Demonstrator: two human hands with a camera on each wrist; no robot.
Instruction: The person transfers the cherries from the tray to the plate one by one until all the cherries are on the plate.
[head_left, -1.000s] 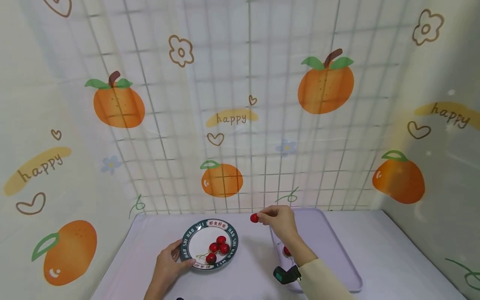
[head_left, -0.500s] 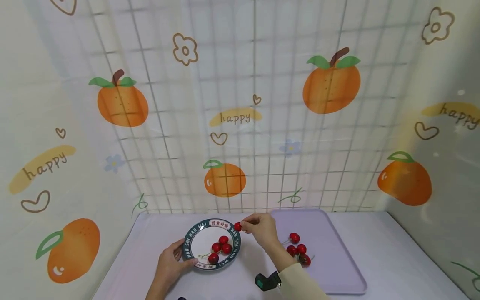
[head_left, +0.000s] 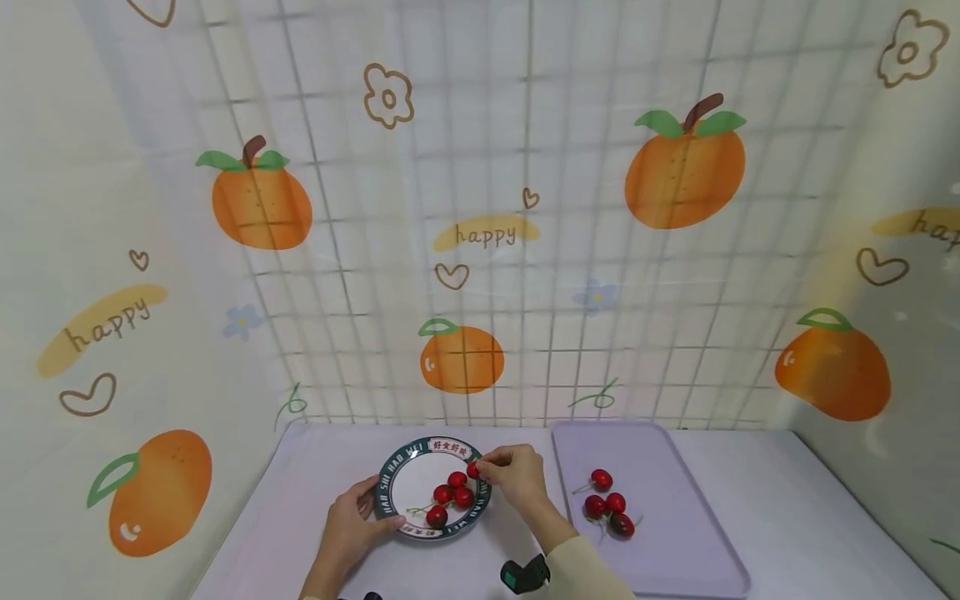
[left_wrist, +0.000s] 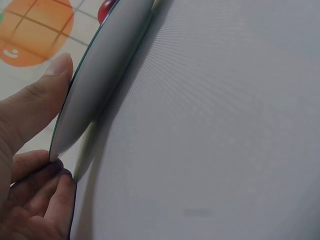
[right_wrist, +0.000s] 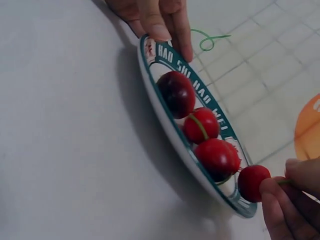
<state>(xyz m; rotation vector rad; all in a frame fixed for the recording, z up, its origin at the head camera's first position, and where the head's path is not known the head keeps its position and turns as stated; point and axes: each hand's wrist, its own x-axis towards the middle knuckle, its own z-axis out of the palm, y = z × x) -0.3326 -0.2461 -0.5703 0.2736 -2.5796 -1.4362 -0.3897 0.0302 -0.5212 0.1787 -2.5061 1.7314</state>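
Observation:
A white plate [head_left: 386, 492] with a dark green lettered rim stands on the white table. My left hand [head_left: 349, 527] grips its left edge, the thumb [left_wrist: 61, 67] lying over the rim and the other fingers curled at the side. Several red cherries [head_left: 463, 498] with green stems lie on the plate's right half. At the far right rim, my right hand [head_left: 519, 477] pinches another cherry [right_wrist: 253, 183] by its stem between thumb and fingers. That cherry hangs right at the rim, beside the ones on the plate.
To the right lies a light purple tray [head_left: 675, 542] bearing several cherries [head_left: 617, 502]. A black device [head_left: 525, 575] is worn at the right wrist. Behind the table hangs a curtain [head_left: 487, 292] printed with oranges, over a wire grid.
My right hand has carried the cherry leftward from beside the tray to the plate's rim and lowered it, uncovering the cherries on the tray. My left hand keeps its grip on the plate.

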